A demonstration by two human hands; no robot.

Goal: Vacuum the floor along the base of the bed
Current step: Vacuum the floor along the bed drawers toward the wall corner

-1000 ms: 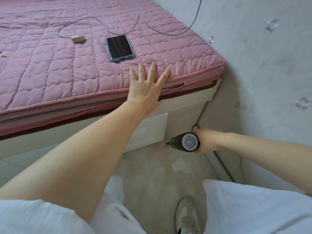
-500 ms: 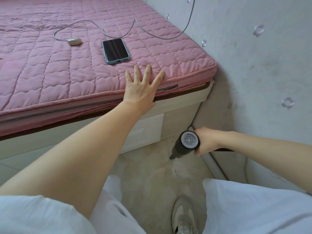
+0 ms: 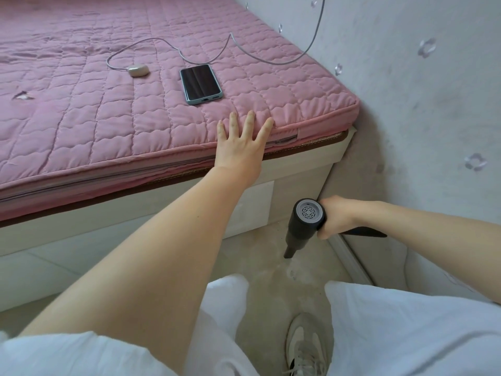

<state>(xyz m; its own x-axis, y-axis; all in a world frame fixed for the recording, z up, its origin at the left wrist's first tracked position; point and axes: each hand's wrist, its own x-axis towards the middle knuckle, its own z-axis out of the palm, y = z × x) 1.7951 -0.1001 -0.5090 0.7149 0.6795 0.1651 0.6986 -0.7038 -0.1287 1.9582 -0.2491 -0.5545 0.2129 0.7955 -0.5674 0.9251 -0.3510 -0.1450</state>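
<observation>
- left hand [image 3: 242, 147] flat, fingers spread, pressing bed [image 3: 108, 126] edge near right corner
- right hand [image 3: 334, 216] wrapped round handheld vacuum [image 3: 305, 223], nozzle down over floor [image 3: 265, 256]

Black handheld vacuum [image 3: 303, 226] tilts nozzle-down over the beige floor [image 3: 268, 270], near the white bed [image 3: 173, 210] base corner.

Bystanders on my feed: the clutter on the mattress and the wall behind it.

I see a smartphone [image 3: 201, 84] lying face up, screen dark, on the pink quilted mattress pad [image 3: 81, 123]. Just to its left sits a small white charger puck [image 3: 138, 70], whose grey cable [image 3: 244, 48] loops across the quilting and climbs out of view along the grey wall [image 3: 423, 109], which carries small flower-shaped decals [image 3: 427, 47]. Below, one beige sneaker [image 3: 305, 346] stands between white trouser legs [image 3: 406, 329].
</observation>
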